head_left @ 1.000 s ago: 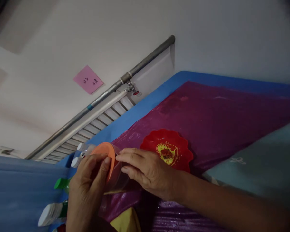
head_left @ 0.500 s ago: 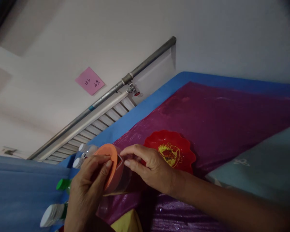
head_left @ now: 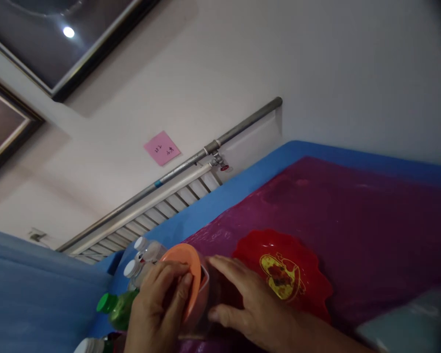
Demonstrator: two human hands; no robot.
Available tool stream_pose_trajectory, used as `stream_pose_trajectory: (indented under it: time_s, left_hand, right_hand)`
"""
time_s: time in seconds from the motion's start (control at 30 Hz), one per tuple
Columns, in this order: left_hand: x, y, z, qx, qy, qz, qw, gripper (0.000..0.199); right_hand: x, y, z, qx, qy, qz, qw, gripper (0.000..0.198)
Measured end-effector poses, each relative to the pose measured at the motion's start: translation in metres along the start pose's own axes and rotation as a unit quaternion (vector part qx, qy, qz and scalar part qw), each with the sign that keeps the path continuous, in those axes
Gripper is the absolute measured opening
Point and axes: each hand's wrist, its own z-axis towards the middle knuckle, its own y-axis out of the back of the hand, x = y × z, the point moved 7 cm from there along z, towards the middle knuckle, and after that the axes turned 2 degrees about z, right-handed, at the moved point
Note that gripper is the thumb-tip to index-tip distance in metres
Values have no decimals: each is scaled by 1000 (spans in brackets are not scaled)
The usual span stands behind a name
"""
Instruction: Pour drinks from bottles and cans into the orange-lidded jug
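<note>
My left hand (head_left: 159,301) grips the orange lid (head_left: 191,260) of a clear plastic container, its thumb and fingers pressed on the lid's top. The container (head_left: 213,289) is tilted, its lid facing left; a whitish angular edge shows just under the lid. My right hand (head_left: 252,304) is at the container's clear side with thumb and forefinger spread apart. Whether those fingertips touch the container I cannot tell. Right behind that hand lies a red scalloped plate (head_left: 312,264) with a yellow printed design.
Purple plastic sheeting (head_left: 353,215) covers the blue table (head_left: 257,174). Several bottles stand at the left, one of them a green-capped bottle (head_left: 121,309). A pale cloth-like thing (head_left: 411,318) lies at the lower right. Behind are a radiator (head_left: 169,206) and a pipe (head_left: 250,120).
The view has shifted, so the scene sits lower and further right, and wall frames appear. My right hand's thumb and fingers have spread from near-closed. My left hand keeps hold of the lid.
</note>
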Motion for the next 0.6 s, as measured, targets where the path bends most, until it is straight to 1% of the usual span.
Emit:
stream_pose_trajectory:
  time_s: [0.13, 0.23, 0.37, 0.47, 0.53, 0.6]
  left_hand:
    - [-16, 5, 2, -44, -76, 27, 996, 11]
    - [-27, 6, 1, -63, -125, 65, 988, 10]
    - [-35, 3, -1, -56, -153, 102, 981, 11]
    - [-41, 1, -3, -62, -175, 117, 976, 9]
    - [-44, 1, -4, -72, -183, 125, 972, 8]
    - [-44, 0, -4, -77, -184, 132, 971, 9]
  right_hand:
    - [-7, 0, -4, -5, -44, -16, 999, 70]
    - [-4, 3, -10, -30, -56, -32, 997, 68]
    - [1, 7, -16, -52, -59, -43, 996, 68]
    - [-5, 7, -13, -35, -65, -53, 996, 72]
    - [-10, 6, -11, -22, -56, -60, 996, 74]
    - [-11, 7, -11, -23, -45, -62, 997, 74]
